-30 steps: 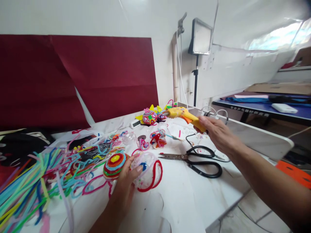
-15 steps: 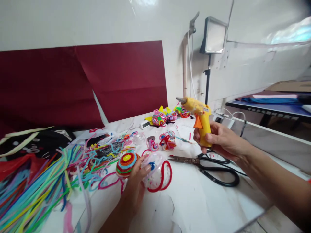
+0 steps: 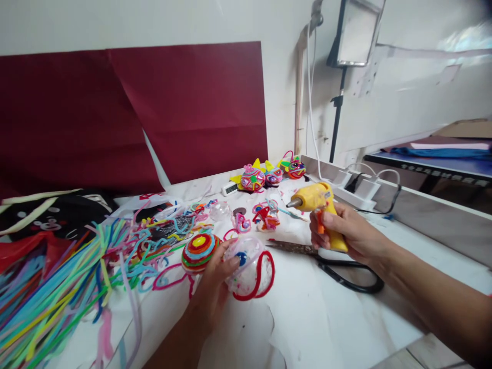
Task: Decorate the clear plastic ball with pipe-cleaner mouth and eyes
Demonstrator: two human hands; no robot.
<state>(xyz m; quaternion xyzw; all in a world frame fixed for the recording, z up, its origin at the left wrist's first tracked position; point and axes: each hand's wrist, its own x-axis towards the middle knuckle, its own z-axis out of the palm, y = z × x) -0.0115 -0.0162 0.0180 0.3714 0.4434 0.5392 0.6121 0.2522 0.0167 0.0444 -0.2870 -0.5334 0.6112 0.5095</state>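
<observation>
My right hand [image 3: 348,233] grips a yellow glue gun [image 3: 321,205] by its handle, nozzle pointing left, a little above the white table [image 3: 326,318]. My left hand [image 3: 215,279] holds a clear plastic ball [image 3: 249,264] with a blue dot and a red pipe-cleaner loop around it, resting on the table. A half ball wound with coloured pipe-cleaner rings [image 3: 200,252] lies just left of that hand. Black-handled scissors [image 3: 338,266] lie under and behind my right hand.
A big heap of coloured pipe cleaners [image 3: 57,287] covers the table's left side. Finished colourful ornaments [image 3: 269,175] sit at the back. A power strip [image 3: 359,192] with cables lies at the right rear. A lamp on a stand [image 3: 355,36] and dark red paper [image 3: 154,113] stand behind.
My right hand has brought the glue gun down and nearer, from high over the back of the table to just right of the clear ball. My left hand stayed on the ball.
</observation>
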